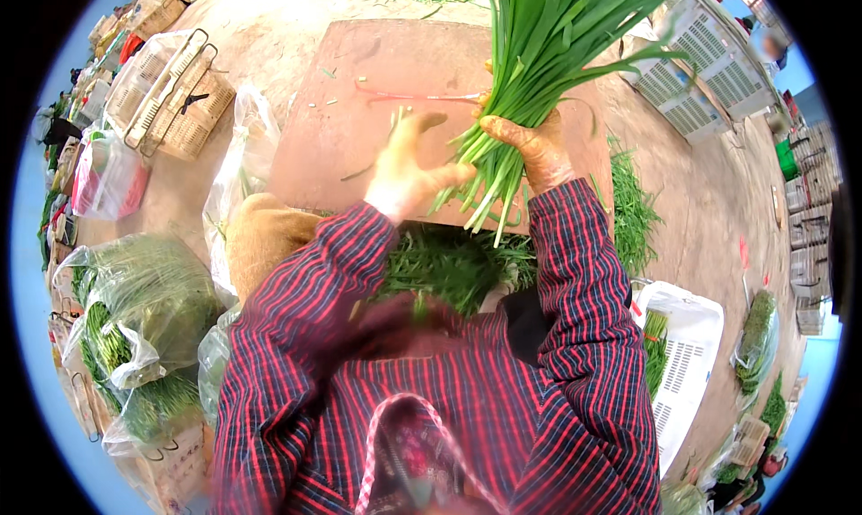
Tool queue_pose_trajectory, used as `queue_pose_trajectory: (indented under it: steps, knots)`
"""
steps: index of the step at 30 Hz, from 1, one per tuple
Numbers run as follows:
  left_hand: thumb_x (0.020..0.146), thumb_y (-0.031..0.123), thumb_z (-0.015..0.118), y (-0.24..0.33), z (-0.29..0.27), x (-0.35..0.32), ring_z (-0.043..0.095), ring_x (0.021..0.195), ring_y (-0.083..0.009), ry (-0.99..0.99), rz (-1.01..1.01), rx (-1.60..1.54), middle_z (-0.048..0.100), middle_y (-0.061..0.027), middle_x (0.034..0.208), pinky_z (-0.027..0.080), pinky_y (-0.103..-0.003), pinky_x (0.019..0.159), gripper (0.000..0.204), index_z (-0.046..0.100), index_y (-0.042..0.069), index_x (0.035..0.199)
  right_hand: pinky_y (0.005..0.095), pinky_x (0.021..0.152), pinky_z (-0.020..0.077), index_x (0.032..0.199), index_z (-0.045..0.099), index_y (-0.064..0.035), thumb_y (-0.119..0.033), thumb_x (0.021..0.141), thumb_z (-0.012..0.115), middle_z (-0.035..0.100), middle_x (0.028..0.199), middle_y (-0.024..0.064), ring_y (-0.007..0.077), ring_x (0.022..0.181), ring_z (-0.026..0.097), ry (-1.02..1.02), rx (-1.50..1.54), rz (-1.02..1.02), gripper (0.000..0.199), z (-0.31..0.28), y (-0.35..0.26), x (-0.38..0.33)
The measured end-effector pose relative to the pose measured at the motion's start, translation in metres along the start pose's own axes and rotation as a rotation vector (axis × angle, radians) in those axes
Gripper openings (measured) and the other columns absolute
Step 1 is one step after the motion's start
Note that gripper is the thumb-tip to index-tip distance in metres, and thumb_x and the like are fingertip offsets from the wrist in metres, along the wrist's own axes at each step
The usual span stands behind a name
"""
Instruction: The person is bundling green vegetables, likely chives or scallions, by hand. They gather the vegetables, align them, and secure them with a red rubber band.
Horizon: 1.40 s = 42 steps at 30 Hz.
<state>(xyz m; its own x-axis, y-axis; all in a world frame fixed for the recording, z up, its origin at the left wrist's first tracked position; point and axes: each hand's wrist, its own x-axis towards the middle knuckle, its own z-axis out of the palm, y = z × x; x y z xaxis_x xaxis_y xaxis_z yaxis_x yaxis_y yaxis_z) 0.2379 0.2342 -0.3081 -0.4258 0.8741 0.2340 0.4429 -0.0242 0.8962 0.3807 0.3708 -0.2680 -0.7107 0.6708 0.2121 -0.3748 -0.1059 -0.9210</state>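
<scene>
A thick bunch of flat-leaved garlic chives (pixel 539 44) is in my right hand (pixel 540 149), its pale stem ends pointing toward me and its leaves fanning out away. The thumb lies across the stems; the other fingers are partly hidden behind them. My left hand (pixel 409 169) is just left of the stem ends, slightly blurred, with thumb and fingers spread and nothing held. Beneath both is a reddish-brown board (pixel 359 52). A thin reddish tie (pixel 422 96) stretches leftward from the bunch, and a few short stem scraps are scattered on the board.
Loose greens (pixel 449 264) lie below the board's near edge, with more at its right (pixel 633 210). At left are bagged greens (pixel 153 308) and a beige crate (pixel 189 115). A white basket (pixel 696 353) stands at lower right, and grey-white crates (pixel 709 61) at upper right.
</scene>
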Motion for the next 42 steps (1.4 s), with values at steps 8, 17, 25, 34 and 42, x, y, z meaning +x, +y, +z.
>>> queue_pose_trajectory:
  steps: [8, 17, 25, 34, 42]
  knots:
    - [0.072, -0.001, 0.076, -0.008, 0.025, 0.060, 0.063, 0.102, -0.0285, -0.302, -0.125, -0.743, 0.054, -0.0160, 0.128, 0.055, -0.040, 0.086, 0.083, 0.032, 0.001, 0.142, 0.0343, 0.085, 0.0520, 0.114, 0.060, -0.0024, -0.007, 0.068, 0.079, 0.067, 0.104, 0.0066, 0.0198, 0.096, 0.064, -0.028, 0.038, -0.055, 0.050, 0.003, 0.046, 0.033]
    - [0.078, 0.029, 0.074, -0.164, 0.039, 0.068, 0.058, 0.108, -0.0257, -0.035, -0.161, -0.794, 0.056, -0.0123, 0.125, 0.050, -0.042, 0.093, 0.068, 0.044, 0.002, 0.132, 0.0480, 0.106, 0.0275, 0.132, 0.051, -0.0011, -0.066, 0.074, 0.061, 0.051, 0.133, 0.0143, 0.0344, 0.128, 0.040, -0.314, -1.392, -0.175, 0.088, 0.031, 0.059, 0.089]
    - [0.065, 0.013, 0.073, -0.084, 0.009, 0.079, 0.056, 0.099, -0.0249, 0.188, -0.296, -1.449, 0.062, -0.0045, 0.090, 0.052, -0.036, 0.088, 0.054, 0.054, 0.005, 0.116, 0.0309, 0.094, 0.0460, 0.115, 0.066, -0.0021, -0.012, 0.089, 0.063, 0.068, 0.114, 0.0088, 0.0163, 0.106, 0.061, -0.057, -0.631, 0.248, 0.028, -0.099, 0.082, 0.173]
    - [0.061, 0.012, 0.079, -0.139, 0.001, 0.088, 0.057, 0.093, -0.0247, 0.293, -0.271, -1.348, 0.063, -0.0059, 0.088, 0.046, -0.038, 0.091, 0.064, 0.052, 0.001, 0.118, 0.0384, 0.093, 0.0476, 0.126, 0.060, -0.0121, -0.044, 0.083, 0.064, 0.066, 0.115, 0.0132, 0.0274, 0.110, 0.062, 0.522, -1.718, 0.309, 0.054, -0.256, 0.144, 0.246]
    - [0.058, 0.013, 0.081, -0.141, -0.001, 0.091, 0.060, 0.095, -0.0245, 0.182, -0.382, -1.300, 0.065, -0.0054, 0.087, 0.047, -0.040, 0.089, 0.067, 0.051, 0.001, 0.118, 0.0425, 0.089, 0.0490, 0.122, 0.060, -0.0146, -0.053, 0.076, 0.064, 0.063, 0.119, 0.0127, 0.0285, 0.108, 0.063, 0.622, -2.032, 0.504, 0.060, -0.225, 0.166, 0.275]
